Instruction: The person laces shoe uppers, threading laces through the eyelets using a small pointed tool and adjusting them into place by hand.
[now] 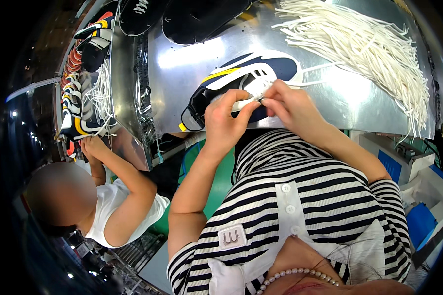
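Your left hand (226,118) grips the near side of the navy, white and yellow shoe (241,81), which lies on its side on the metal table (182,64), at the table's near edge. Your right hand (290,105) pinches a white lace (251,101) at the shoe's eyelets, fingertips closed on it. The step in hand appears to be lacing; the next move likely calls for feeding the lace tip through the following eyelet while you steady the shoe. Beyond the shoe, to its right, lies a heap of white laces (369,49). Left of the shoe, a co-worker's hand (94,146) works beside stacked shoes (81,108).
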A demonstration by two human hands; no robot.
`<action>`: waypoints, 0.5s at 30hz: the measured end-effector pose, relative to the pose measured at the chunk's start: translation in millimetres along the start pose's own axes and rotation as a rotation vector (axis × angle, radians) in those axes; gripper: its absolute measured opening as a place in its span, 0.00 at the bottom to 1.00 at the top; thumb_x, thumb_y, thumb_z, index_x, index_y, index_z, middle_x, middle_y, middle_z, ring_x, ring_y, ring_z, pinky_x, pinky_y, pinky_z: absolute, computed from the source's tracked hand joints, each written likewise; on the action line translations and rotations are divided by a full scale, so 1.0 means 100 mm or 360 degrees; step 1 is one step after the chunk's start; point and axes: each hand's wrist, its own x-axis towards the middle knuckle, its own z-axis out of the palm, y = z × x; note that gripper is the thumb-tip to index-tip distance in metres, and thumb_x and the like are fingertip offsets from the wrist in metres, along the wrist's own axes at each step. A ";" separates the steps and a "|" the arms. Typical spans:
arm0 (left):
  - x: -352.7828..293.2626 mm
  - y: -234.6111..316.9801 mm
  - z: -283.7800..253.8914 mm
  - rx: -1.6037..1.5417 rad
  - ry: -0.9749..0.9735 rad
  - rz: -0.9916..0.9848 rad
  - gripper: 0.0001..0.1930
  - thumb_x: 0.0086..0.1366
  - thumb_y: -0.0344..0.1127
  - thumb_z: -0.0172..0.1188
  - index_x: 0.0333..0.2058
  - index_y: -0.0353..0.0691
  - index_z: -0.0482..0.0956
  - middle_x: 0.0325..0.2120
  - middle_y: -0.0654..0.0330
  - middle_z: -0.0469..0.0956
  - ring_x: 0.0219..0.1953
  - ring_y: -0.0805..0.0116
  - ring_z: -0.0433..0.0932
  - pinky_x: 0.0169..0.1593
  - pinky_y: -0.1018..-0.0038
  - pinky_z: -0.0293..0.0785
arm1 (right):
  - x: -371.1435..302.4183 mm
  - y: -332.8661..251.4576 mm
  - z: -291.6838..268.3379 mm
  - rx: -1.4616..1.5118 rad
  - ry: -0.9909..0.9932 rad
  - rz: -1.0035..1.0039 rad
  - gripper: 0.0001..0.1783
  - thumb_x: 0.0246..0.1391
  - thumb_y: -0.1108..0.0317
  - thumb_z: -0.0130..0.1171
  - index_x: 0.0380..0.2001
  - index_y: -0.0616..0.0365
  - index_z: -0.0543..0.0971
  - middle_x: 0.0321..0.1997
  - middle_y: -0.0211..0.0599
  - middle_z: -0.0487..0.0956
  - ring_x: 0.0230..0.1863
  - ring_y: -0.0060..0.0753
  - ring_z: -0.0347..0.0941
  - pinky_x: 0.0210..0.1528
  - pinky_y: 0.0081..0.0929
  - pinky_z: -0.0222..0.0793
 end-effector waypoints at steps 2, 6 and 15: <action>0.02 -0.02 0.02 0.0096 0.0019 0.0085 0.09 0.56 0.32 0.68 0.32 0.36 0.78 0.24 0.53 0.79 0.24 0.59 0.78 0.28 0.70 0.72 | 0.12 0.04 0.10 0.0111 0.0046 0.0022 0.07 0.58 0.69 0.54 0.33 0.62 0.71 0.21 0.41 0.78 0.25 0.44 0.77 0.30 0.35 0.70; -0.07 0.00 -0.04 0.0107 0.0003 -0.0033 0.08 0.57 0.31 0.67 0.32 0.36 0.77 0.24 0.53 0.79 0.24 0.56 0.77 0.28 0.68 0.72 | 0.08 -0.05 -0.14 -0.0089 -0.0136 0.0022 0.09 0.57 0.64 0.56 0.33 0.60 0.72 0.21 0.41 0.78 0.25 0.44 0.76 0.31 0.36 0.70; -0.17 -0.06 0.02 0.0547 0.0222 0.0802 0.09 0.53 0.28 0.68 0.28 0.39 0.74 0.21 0.59 0.75 0.22 0.61 0.74 0.26 0.68 0.67 | 0.41 -0.28 -0.20 -0.0626 -0.0436 -0.0476 0.10 0.55 0.66 0.55 0.40 0.55 0.75 0.27 0.42 0.79 0.31 0.49 0.76 0.32 0.41 0.68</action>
